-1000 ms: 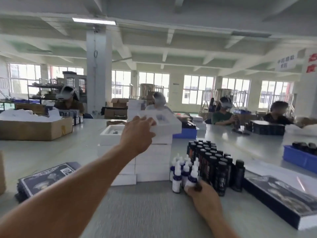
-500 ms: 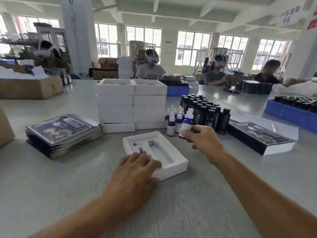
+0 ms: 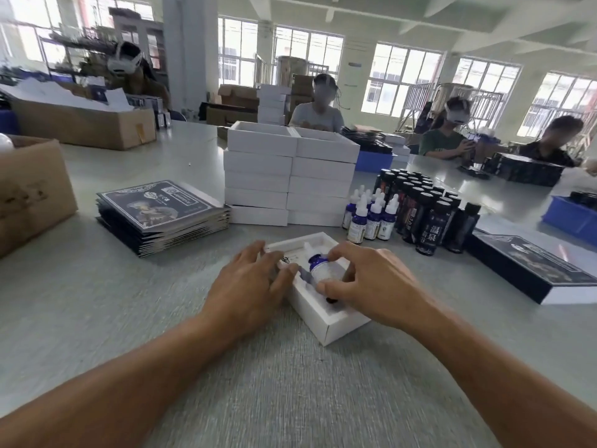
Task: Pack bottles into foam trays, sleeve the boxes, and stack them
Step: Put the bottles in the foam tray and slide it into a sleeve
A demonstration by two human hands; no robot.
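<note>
A white foam tray point(image 3: 326, 321) lies on the grey table in front of me. A blue dropper bottle point(image 3: 319, 268) with a white label lies in the tray's cut-out, its white cap pointing away from me. My right hand point(image 3: 371, 282) pinches the bottle between thumb and fingers. My left hand point(image 3: 252, 286) rests on the tray's left edge, its fingers spread over the foam. Behind stand two stacks of white trays point(image 3: 290, 176), a cluster of blue dropper bottles point(image 3: 371, 215) and several black bottles point(image 3: 426, 215).
A pile of dark printed sleeves point(image 3: 161, 211) lies at the left, a sleeved dark box point(image 3: 533, 270) at the right. A cardboard box point(image 3: 29, 192) stands at the far left, a blue bin point(image 3: 571, 218) at the far right. Other people sit at the far side of the table.
My right hand carried the blue dropper bottle from the cluster down into the tray. My left hand shifted onto the tray's left edge. The camera tilted further down.
</note>
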